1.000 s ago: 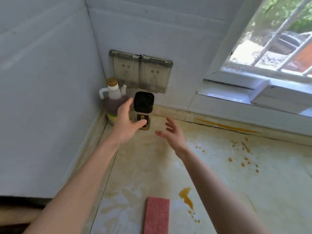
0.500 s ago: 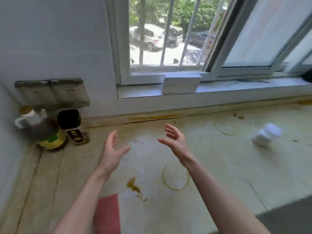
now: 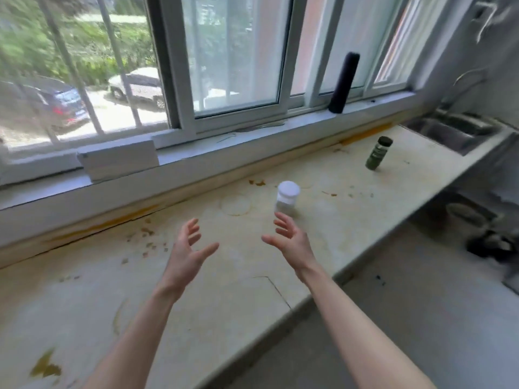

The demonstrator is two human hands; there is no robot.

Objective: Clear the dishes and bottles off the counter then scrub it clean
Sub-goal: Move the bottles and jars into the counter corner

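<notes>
A stained pale counter (image 3: 224, 290) runs under the window, marked with brown spots and ring stains. On it stands a small white-lidded jar (image 3: 287, 197), just beyond the fingertips of my right hand (image 3: 289, 241). Farther right stands a green spice bottle (image 3: 377, 153) with a black cap. My left hand (image 3: 186, 254) hovers over the middle of the counter. Both hands are empty with fingers spread, palms facing each other.
A dark tall cylinder (image 3: 344, 82) leans on the window sill. A white box (image 3: 119, 160) sits on the sill at the left. A metal sink (image 3: 452, 130) lies at the counter's far right end. The floor (image 3: 393, 318) drops away at right.
The view has swung right, away from the corner bottles and the pink sponge. My left hand let go of the black-capped bottle; both hands now hover near the white jar.
</notes>
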